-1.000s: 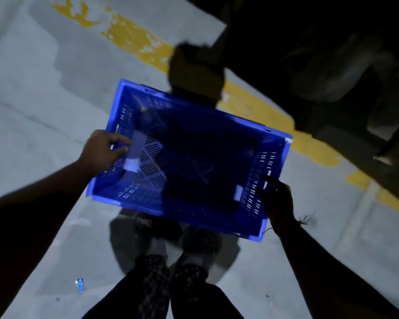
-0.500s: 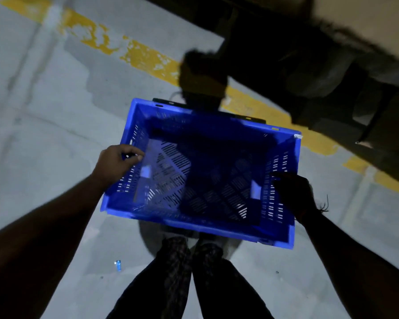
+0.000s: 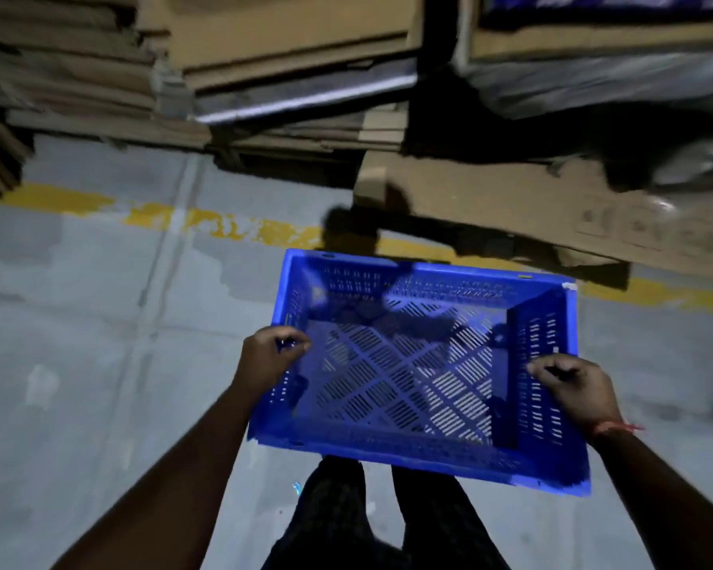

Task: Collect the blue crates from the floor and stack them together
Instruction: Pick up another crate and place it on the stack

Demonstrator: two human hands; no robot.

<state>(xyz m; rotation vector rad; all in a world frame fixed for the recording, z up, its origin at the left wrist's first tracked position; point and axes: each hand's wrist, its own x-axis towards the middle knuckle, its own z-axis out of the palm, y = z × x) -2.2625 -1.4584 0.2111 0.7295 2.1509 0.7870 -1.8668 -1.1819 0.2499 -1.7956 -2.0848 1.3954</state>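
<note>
Head view: nearest are the person's dark-trousered legs, straight below the camera on the grey concrete floor. A small bright scrap lies on the floor just left of them. Above the legs, a single empty blue crate with slotted walls and base is held clear of the floor. The left hand has its grip closed over the crate's left rim, fingers curled inward. The right hand grips the right rim the same way, with a red thread at the wrist. Both forearms reach forward from the lower corners. Beyond the crate a worn yellow line crosses the floor. Behind it stand stacks of flattened cardboard and a tilted cardboard box, just past the crate's far edge.
</note>
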